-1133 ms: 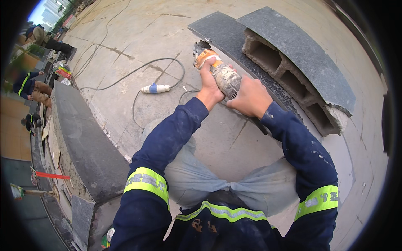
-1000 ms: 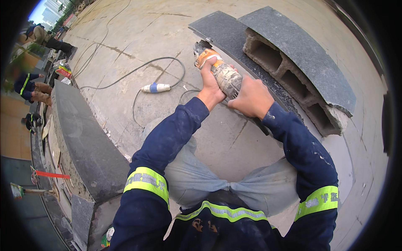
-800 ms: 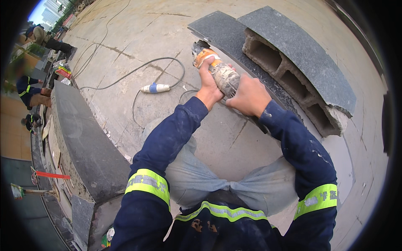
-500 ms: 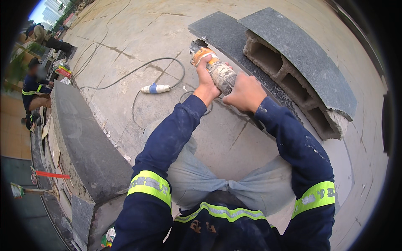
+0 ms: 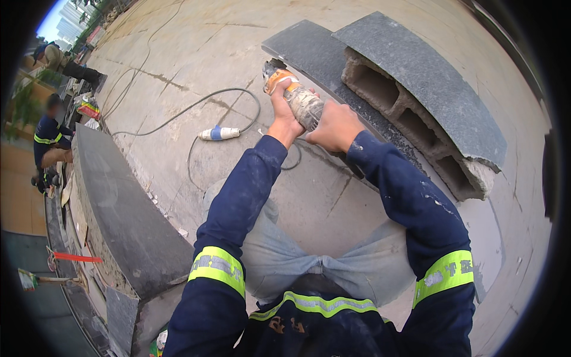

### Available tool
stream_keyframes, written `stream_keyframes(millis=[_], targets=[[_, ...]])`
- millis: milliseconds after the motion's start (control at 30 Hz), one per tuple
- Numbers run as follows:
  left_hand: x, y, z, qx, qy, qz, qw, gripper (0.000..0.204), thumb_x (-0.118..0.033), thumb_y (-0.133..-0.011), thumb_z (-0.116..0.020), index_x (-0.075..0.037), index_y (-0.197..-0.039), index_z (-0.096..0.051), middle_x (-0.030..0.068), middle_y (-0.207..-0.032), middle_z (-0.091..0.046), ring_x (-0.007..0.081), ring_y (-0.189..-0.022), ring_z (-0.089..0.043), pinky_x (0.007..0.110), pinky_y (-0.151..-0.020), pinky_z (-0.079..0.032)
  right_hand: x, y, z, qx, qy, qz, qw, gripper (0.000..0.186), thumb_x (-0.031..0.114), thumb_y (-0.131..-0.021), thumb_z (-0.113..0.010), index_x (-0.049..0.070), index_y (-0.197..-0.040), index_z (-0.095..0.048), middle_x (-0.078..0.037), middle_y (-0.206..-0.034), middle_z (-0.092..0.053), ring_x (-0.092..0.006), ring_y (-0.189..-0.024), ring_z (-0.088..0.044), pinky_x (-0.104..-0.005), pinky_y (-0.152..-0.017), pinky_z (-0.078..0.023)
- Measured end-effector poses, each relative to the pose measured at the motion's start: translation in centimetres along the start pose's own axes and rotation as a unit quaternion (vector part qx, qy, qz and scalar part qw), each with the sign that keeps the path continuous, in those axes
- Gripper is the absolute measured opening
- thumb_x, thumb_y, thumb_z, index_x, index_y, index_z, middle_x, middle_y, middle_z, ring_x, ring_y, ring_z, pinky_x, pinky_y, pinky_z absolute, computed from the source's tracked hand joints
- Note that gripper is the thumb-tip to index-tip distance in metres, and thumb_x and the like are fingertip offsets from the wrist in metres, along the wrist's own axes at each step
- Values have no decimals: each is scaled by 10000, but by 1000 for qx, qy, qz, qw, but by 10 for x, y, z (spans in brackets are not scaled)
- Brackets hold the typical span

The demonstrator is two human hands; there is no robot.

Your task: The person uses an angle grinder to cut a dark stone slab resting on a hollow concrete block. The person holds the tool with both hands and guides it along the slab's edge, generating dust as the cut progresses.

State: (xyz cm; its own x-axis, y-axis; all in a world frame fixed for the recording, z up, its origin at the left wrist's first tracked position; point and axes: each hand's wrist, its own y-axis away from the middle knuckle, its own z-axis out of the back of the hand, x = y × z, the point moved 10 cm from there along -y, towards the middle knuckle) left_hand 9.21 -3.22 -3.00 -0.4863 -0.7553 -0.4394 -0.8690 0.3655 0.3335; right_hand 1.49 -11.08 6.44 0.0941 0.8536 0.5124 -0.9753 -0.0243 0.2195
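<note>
Both of my hands hold a worn orange and grey angle grinder (image 5: 304, 107), tilted with its head toward the upper left. My left hand (image 5: 284, 113) is wrapped round the body behind the head. My right hand (image 5: 339, 127) grips the rear end. Just beyond the tool lies a dark grey stone slab (image 5: 309, 44), and the grinder's head is close to its near edge; whether they touch I cannot tell. The disc is hidden. Another grey stone slab (image 5: 422, 83) rests on a hollow concrete block (image 5: 410, 125) to the right.
A grey cable (image 5: 229, 89) with a white and blue plug connector (image 5: 219, 133) lies on the concrete floor. At left stands a long, dark stone-topped kerb (image 5: 122, 202). Two people work at the far left, one in a navy jacket (image 5: 49, 132). Beside the kerb is a red bar (image 5: 77, 257).
The grinder and both hands have shifted slightly left in the picture, still in the same grip. The view has shifted a little too.
</note>
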Motion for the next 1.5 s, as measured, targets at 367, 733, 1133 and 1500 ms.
stream_keyframes(millis=[367, 733, 1133, 1500], targets=[[7, 14, -9, 19, 18, 18, 999, 503, -392, -729, -631, -56, -1048, -435, 138, -849, -561, 285, -781, -595, 416, -710, -544, 1, 13, 5, -7, 4, -3, 1000, 561, 258, -621, -700, -67, -1050, -545, -241, -951, -642, -349, -932, -638, -357, -834, -508], [18, 27, -15, 26, 21, 27, 999, 522, -410, -725, -632, -24, -1027, -453, 130, -857, -564, 275, -786, -595, 408, -719, -541, -1, 29, 10, -33, 26, 1, 999, 527, 251, -611, -716, -62, -1003, -556, -245, -918, -644, -358, -913, -640, -368, -828, -509], [29, 45, -22, 22, 12, 36, 999, 510, -437, -729, -606, -15, -986, -481, 112, -844, -561, 264, -806, -592, 396, -722, -534, -1, 49, 15, -29, 20, 18, 999, 512, 240, -620, -714, -79, -986, -552, -250, -891, -644, -361, -884, -644, -372, -809, -515], [37, 56, -26, 10, 7, 33, 999, 488, -440, -729, -603, -34, -971, -483, 106, -839, -567, 256, -798, -596, 391, -713, -539, -6, 60, 17, -33, 18, 10, 999, 499, 235, -618, -715, -70, -977, -553, -253, -885, -642, -370, -873, -646, -378, -802, -518]])
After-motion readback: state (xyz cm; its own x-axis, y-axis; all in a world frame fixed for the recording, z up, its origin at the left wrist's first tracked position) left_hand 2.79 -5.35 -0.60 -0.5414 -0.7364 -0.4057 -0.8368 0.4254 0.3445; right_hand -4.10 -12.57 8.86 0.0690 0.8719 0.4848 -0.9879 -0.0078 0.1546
